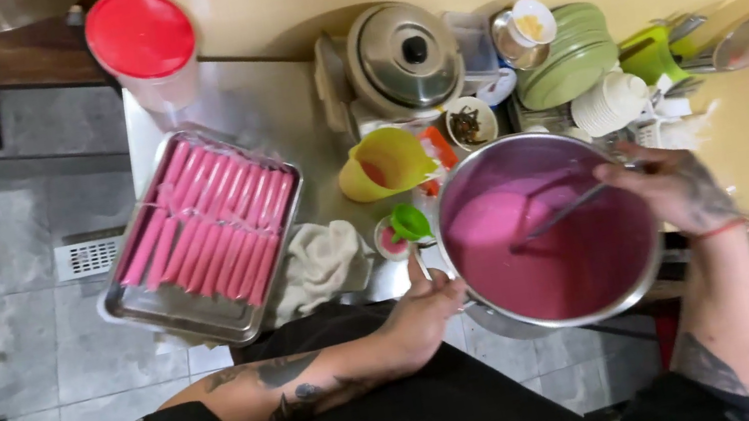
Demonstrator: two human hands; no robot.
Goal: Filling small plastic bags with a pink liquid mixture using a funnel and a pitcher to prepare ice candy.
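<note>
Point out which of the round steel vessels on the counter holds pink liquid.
The big round steel pot before the person, where the right hand holds a ladle and the left hand steadies the rim. The lidded steel cooker behind is shut.

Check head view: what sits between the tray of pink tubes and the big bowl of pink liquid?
A crumpled beige cloth beside the tray, then a green funnel by the bowl.

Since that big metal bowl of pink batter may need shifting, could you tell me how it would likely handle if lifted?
The metal bowl looks well filled with pink batter, so probably heavy. The liquid would likely slosh if tilted. Its smooth, rounded rim may be slippery.
</note>
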